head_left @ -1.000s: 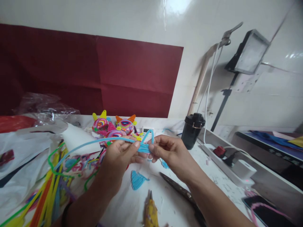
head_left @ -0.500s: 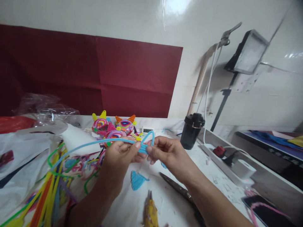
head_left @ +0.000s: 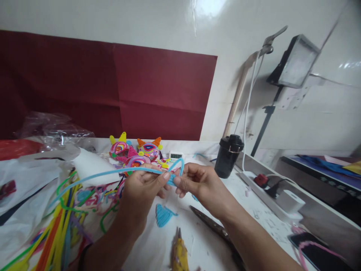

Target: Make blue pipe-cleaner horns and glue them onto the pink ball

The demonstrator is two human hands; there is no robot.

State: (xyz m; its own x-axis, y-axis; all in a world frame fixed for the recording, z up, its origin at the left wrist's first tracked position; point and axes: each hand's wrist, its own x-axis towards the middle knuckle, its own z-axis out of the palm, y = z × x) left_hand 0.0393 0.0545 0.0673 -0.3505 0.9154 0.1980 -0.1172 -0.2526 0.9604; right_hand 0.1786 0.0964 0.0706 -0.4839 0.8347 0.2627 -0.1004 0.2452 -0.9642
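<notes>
Above the table (head_left: 254, 210) — fingers (head_left: 166, 176) pinch pipe cleaner (head_left: 113, 172).

A dark red paper sheet (head_left: 113, 82) covers the glossy white wall (head_left: 169, 22) (ceiling light reflected); a lamp (head_left: 295, 62) stands right.

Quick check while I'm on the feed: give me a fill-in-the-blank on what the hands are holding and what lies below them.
Both hands, left hand and right hand, pinch a fuzzy pipe cleaner coloured light ____.
Below them on the white table lies a small folded blue pipe-cleaner piece, shaped like a ____.
The yellow glue gun points its nozzle ____ the hands.

Missing words: blue; triangle; toward
</notes>
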